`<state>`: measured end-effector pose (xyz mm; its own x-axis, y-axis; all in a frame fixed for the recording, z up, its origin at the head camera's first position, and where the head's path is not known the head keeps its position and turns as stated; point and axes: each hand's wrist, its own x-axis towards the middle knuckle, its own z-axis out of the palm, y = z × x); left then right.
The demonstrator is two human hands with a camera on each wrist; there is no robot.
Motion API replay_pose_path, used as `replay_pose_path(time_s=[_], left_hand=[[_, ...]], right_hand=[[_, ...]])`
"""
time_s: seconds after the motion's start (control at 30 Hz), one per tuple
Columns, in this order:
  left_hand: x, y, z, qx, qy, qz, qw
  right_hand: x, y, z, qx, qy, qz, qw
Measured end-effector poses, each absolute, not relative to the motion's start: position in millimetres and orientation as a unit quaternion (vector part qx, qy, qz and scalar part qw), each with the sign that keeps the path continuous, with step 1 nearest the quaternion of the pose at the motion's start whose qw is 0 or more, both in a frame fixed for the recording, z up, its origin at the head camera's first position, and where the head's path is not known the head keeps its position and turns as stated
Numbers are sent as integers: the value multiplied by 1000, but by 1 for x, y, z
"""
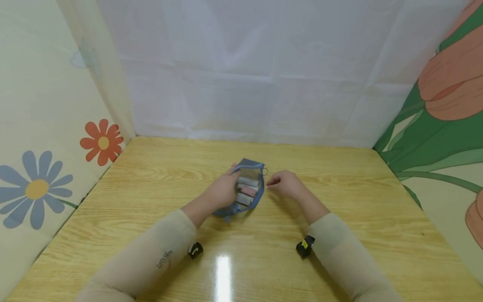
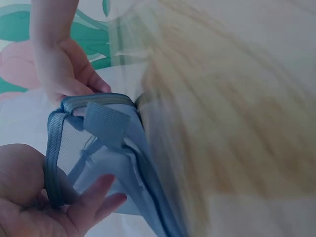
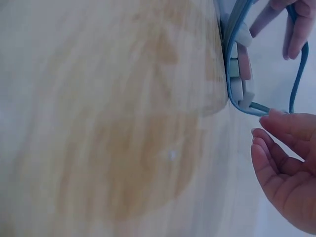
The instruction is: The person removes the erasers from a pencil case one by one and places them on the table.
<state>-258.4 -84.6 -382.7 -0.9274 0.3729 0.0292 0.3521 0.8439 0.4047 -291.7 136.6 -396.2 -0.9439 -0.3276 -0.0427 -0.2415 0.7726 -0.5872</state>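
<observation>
The blue-trimmed, see-through mesh pouch sits near the middle of the wood-grain tabletop, its mouth spread and its inside showing. The left hand is clamped on the pouch's side edge, fingertips reaching past the rim into the opening; the right hand is near the opposite edge, thumb and fingertips a little apart with nothing seen between them, though whether the thumb brushes the rim is hard to tell. Inside lies a row of small, pale, block-shaped pieces, with a pink block among them. The step in hand looks like working at the open pouch, and a steady left grip matters most: soft mesh would probably fold inward if that edge were let go. Better to hold the rim taut without squeezing the blocks, and to bring the right fingertips in narrow so they clear the trim and the thin ring at the corner. Tipping the pouch sharply could jumble the row or spill it, so a level mouth is safer.
</observation>
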Motion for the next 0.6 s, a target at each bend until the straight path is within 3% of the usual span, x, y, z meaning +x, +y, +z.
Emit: replay_pose_path(time_s=[0.6], left_hand=[[-260, -109, -398, 131, 936, 315, 83]], right_hand=[[-282, 135, -388, -175, 923, -330, 91]])
